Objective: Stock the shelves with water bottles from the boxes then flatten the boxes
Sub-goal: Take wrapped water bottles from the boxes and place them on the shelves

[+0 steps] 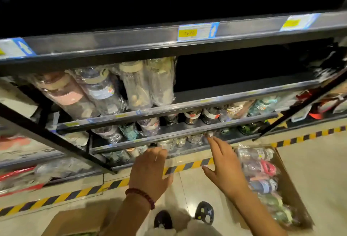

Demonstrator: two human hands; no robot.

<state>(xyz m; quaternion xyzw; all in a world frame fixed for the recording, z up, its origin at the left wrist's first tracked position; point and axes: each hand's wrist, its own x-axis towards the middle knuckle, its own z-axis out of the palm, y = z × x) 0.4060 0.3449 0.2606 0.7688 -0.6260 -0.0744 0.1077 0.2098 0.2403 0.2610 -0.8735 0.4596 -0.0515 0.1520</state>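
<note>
The black metal shelving unit [169,108] fills the view, several tiers deep. Its second tier holds tall plastic-wrapped water bottles [105,87] bunched at the left, with a bare dark stretch to their right; the lower tiers carry smaller wrapped bottles and cups. On the tiled floor [309,162], behind the yellow-and-black hazard tape [189,166], an open cardboard box [293,188] at the right is packed with more wrapped bottles [261,170]. A second box [78,222] shows at the bottom left.

The left hand [150,170], a beaded bracelet [140,196] at its wrist, reaches to a low tier with fingers loosely extended, tips at a small wrapped bottle [165,144]. The right hand [225,164] stretches beside it, fingers spread, tips touching the shelf edge near another small item; blur hides whether either pinches anything.

The risk, I judge: the slippery wrap and tight rows mean a nudge could topple neighbours off the low tier.
</note>
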